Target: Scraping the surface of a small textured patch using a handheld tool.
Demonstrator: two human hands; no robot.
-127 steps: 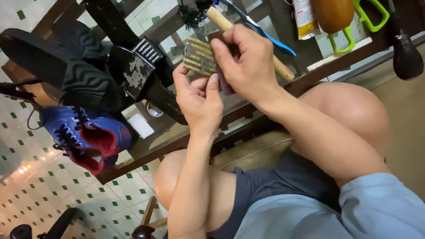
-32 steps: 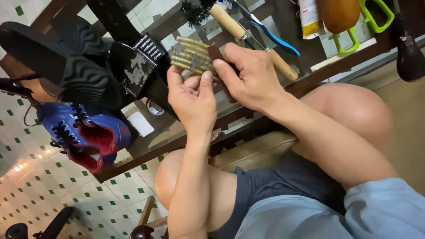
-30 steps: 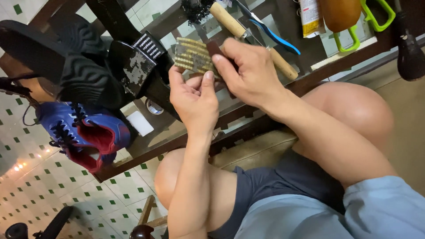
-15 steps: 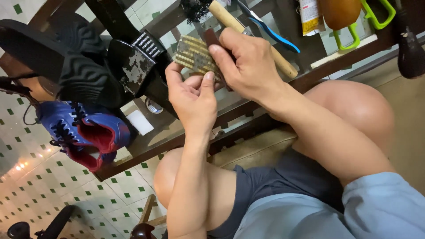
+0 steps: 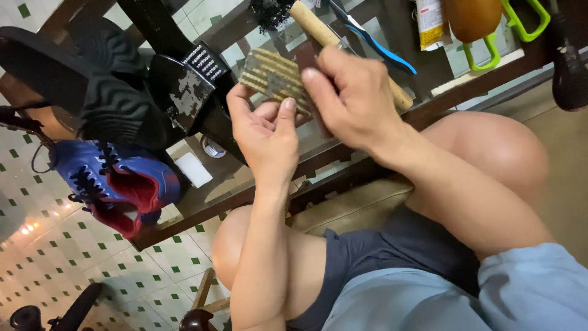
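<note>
- Against the frame half a second back, the wire brush (image 5: pixel 272 78) sits at nearly the same spot above the counter (image 5: pixel 343 144); the right hand (image 5: pixel 355 98) has slid a little down over its right end.
- The left hand (image 5: pixel 266 132) grips the brush from below, thumb up at its left edge, fingers curled under.
- The right hand is clenched around the brush's dark right end, thumb laid along it.
- The brush face is a flat block of brass-coloured bristles in close rows, tilted toward the camera.
- Behind it a pale wooden handle (image 5: pixel 343 46) lies slanted on the counter, beside a blue-handled tool (image 5: pixel 383 49).
- The counter is glass in a dark wood frame; black sandals (image 5: pixel 116 92) lie on it to the left.
- A blue and red shoe (image 5: pixel 116 184) shows lower down on the left, over a floor (image 5: pixel 55 257) of white tiles with small green squares.
</note>
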